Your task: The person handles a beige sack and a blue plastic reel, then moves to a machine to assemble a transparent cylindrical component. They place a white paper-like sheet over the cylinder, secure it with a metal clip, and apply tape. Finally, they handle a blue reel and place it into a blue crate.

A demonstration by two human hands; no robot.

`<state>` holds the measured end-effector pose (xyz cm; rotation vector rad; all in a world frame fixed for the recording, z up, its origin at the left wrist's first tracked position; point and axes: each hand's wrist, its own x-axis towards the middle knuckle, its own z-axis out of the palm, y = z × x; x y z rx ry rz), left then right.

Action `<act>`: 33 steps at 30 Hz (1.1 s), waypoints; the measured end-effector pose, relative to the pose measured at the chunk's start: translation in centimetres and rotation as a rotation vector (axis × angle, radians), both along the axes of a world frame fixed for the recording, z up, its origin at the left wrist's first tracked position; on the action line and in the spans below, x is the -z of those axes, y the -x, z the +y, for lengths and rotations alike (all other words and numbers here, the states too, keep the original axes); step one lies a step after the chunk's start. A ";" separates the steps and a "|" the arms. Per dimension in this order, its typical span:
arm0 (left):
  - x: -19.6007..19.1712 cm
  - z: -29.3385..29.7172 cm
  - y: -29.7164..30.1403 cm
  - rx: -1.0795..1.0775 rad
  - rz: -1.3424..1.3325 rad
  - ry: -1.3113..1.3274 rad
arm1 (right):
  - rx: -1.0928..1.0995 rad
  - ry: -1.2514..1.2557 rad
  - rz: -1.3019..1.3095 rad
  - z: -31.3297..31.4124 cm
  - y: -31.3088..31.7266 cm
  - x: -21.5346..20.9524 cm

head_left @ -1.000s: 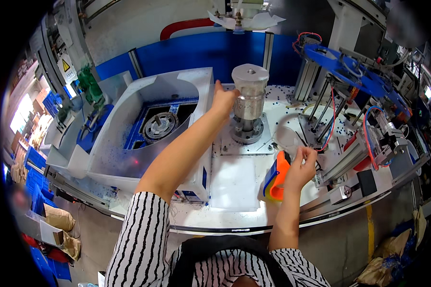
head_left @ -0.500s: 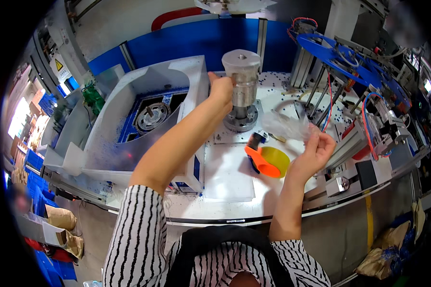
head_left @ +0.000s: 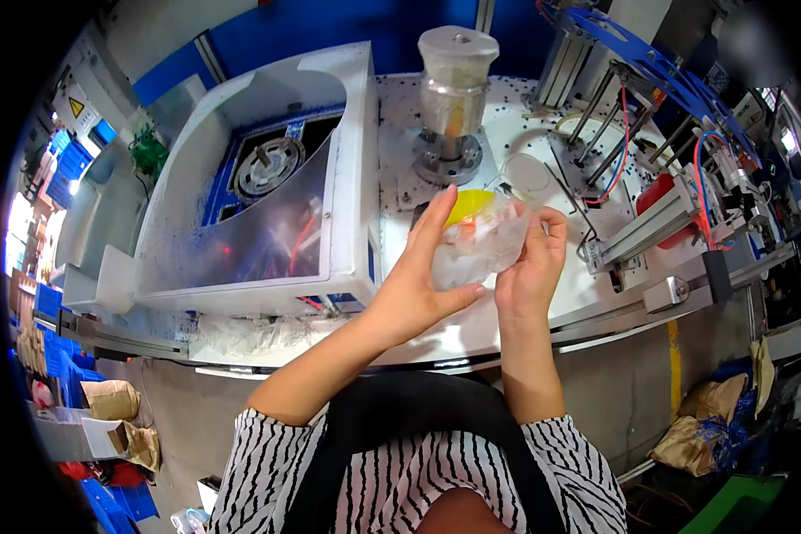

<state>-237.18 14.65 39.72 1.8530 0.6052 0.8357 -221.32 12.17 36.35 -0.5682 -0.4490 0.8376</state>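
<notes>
Both your hands, left (head_left: pixel 416 287) and right (head_left: pixel 529 267), cup the clear bag (head_left: pixel 482 242); fingers curl round it, steadying it above the desk (head_left: pixel 507 325).

What sits inside the clear plastic bag (head_left: pixel 482 246) is hard to make out: only smears of yellow and orange show through the crinkled film, and the left hand (head_left: pixel 416 285) and right hand (head_left: pixel 531 267) cover its lower sides. The worktop (head_left: pixel 436 334) near edge is hidden behind both forearms. Behind the cloudy guard panel (head_left: pixel 258 240) of the white housing (head_left: pixel 351 169), the wiring is just a red blur.
</notes>
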 end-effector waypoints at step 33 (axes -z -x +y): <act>7.9 -12.6 7.9 0.080 -0.030 0.753 | 0.039 0.164 0.848 -4.2 -5.3 8.6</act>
